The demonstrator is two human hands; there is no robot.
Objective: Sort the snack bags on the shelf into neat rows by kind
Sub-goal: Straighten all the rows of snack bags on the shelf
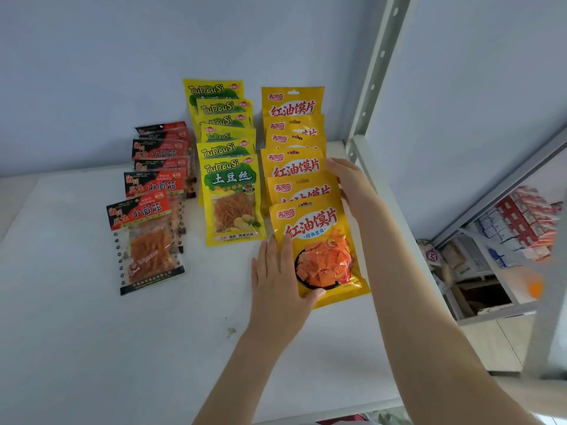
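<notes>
Three overlapping rows of snack bags lie on the white shelf (92,348). On the left is a row of red-and-black clear bags (144,240). The middle row is yellow-green TuDouSi bags (231,200). On the right is a row of orange-yellow bags, with the front orange-yellow bag (322,250) nearest me. My left hand (282,280) grips that front bag at its left edge, thumb over its lower corner. My right hand (349,182) rests flat against the right edge of the same row, touching the bags behind the front one.
A white metal shelf post (379,65) rises at the right rear corner, with a pale wall behind the rows. Past the shelf's right edge, lower shelves (506,237) hold boxed goods. A small dark speck (231,332) lies on the shelf near my left wrist.
</notes>
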